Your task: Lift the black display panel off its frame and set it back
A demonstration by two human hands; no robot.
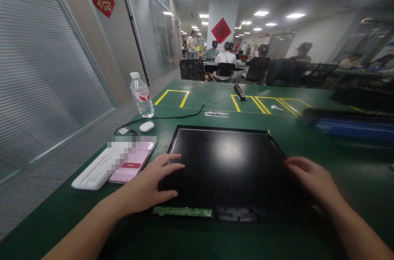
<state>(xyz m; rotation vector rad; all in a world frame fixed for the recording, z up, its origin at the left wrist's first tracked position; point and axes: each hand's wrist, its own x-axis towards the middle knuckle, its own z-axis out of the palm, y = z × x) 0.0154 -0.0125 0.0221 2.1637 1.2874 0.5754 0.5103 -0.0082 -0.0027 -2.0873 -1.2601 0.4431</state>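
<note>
A black LCD screen panel point(215, 169) lies face up on the green table, its glossy face reflecting a ceiling light. Along its near edge runs a narrow green circuit board point(183, 211), beside a dark strip that is hard to make out. My left hand point(154, 180) is at the panel's left edge, fingers and thumb spread over the border of the screen. On the opposite side, my right hand point(310, 176) has its fingers bent together against the right edge; their undersides are hidden.
Left of the panel are a phone point(132, 163), a white tray point(92, 172), a white earbud case point(147, 126), a black cable point(172, 117) and a water bottle point(141, 96). Yellow tape outlines and a dark ridged strip point(240, 92) lie farther back. A blurred blue object point(353, 128) sits right.
</note>
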